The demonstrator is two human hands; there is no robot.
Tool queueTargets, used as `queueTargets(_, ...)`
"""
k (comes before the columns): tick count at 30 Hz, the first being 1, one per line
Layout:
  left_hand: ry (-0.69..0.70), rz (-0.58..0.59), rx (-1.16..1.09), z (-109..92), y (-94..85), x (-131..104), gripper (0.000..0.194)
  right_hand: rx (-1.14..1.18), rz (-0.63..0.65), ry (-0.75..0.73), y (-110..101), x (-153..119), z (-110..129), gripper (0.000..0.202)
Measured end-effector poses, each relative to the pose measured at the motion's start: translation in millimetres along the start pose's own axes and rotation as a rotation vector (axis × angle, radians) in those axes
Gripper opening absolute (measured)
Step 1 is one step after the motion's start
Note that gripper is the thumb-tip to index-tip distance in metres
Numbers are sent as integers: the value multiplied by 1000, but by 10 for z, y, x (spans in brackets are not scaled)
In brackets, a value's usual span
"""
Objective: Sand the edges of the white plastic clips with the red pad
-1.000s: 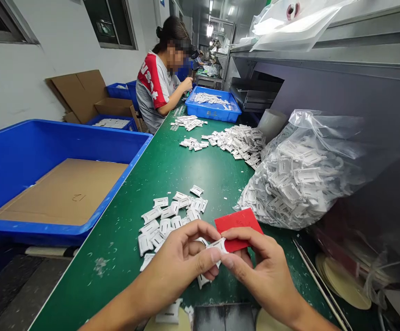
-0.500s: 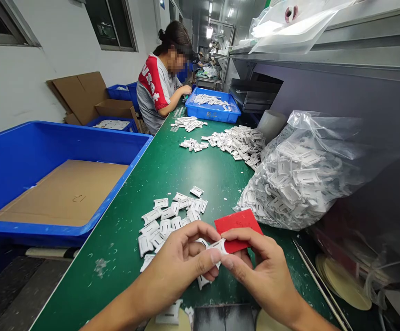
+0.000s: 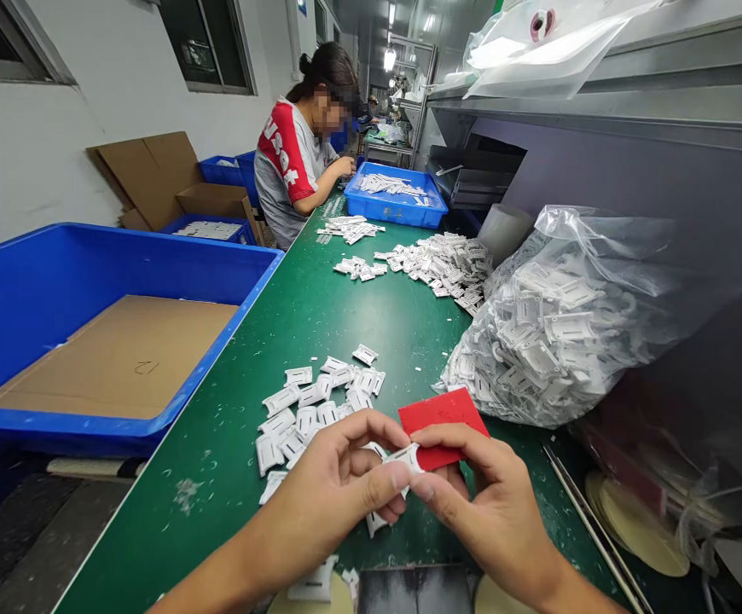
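Note:
Between the fingertips of both hands is a small white plastic part (image 3: 405, 459) with a dark slot. My left hand (image 3: 353, 477) pinches its left side with thumb and forefinger. From the right, my right hand (image 3: 483, 490) is closed on the same part. Just behind my right fingers lies a red card (image 3: 443, 414), partly covered by them. Similar white parts (image 3: 307, 418) are scattered on the green table (image 3: 223, 435) beyond my left hand. A few more lie under and below the hands, partly hidden.
A clear bag (image 3: 543, 333) full of white parts stands at right, near a loose pile (image 3: 448, 264). Farther back is a blue tray (image 3: 397, 209). A large blue bin (image 3: 102, 426) borders the table's left edge. A co-worker (image 3: 294, 162) sits beyond. Metal rods (image 3: 594, 529) lie at right.
My hands and the white part look the same as before. The co-worker's hands and head have shifted slightly.

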State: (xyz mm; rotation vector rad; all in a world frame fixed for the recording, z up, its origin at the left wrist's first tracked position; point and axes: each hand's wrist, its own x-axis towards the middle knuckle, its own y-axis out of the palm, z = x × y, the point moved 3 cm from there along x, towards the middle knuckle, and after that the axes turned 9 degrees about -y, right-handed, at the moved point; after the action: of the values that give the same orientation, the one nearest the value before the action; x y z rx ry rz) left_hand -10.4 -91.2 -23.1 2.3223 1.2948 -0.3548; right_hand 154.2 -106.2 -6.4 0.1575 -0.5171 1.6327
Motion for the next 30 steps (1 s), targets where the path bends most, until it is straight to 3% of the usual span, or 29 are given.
queueTargets(30, -1, 6, -17, 15, -8, -12, 35, -23, -6, -13, -14, -32, 2, 17)
